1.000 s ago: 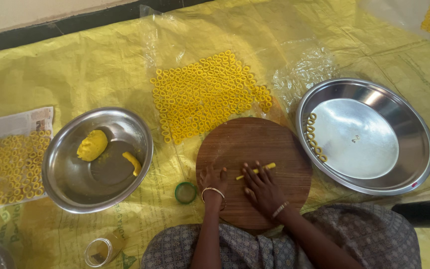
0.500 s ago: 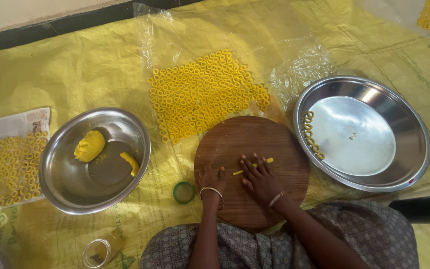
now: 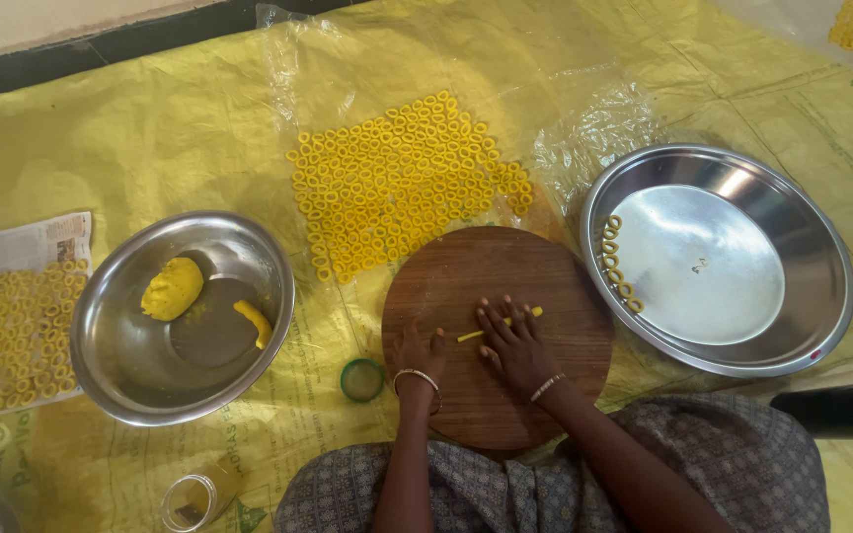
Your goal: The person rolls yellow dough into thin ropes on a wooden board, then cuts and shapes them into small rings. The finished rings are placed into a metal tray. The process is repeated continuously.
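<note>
A round wooden board (image 3: 505, 266) lies in front of me. My right hand (image 3: 513, 343) lies flat on it, fingers spread over a thin yellow dough strip (image 3: 535, 313) whose ends stick out on both sides. My left hand (image 3: 419, 353) rests on the board's left part, fingers curled, with nothing seen in it. Beyond the board, several yellow dough rings (image 3: 397, 183) lie in rows on a clear plastic sheet.
A steel bowl (image 3: 111, 365) at left holds a yellow dough lump (image 3: 172, 288) and a small dough piece (image 3: 255, 322). A wide steel plate (image 3: 792, 237) at right carries a few rings (image 3: 616, 259). More rings (image 3: 2, 336) lie on paper far left. A small green cap (image 3: 361, 379) and a jar (image 3: 190, 501) sit nearby.
My right hand has slid a little towards me and to the left over the dough strip. The view has shifted slightly.
</note>
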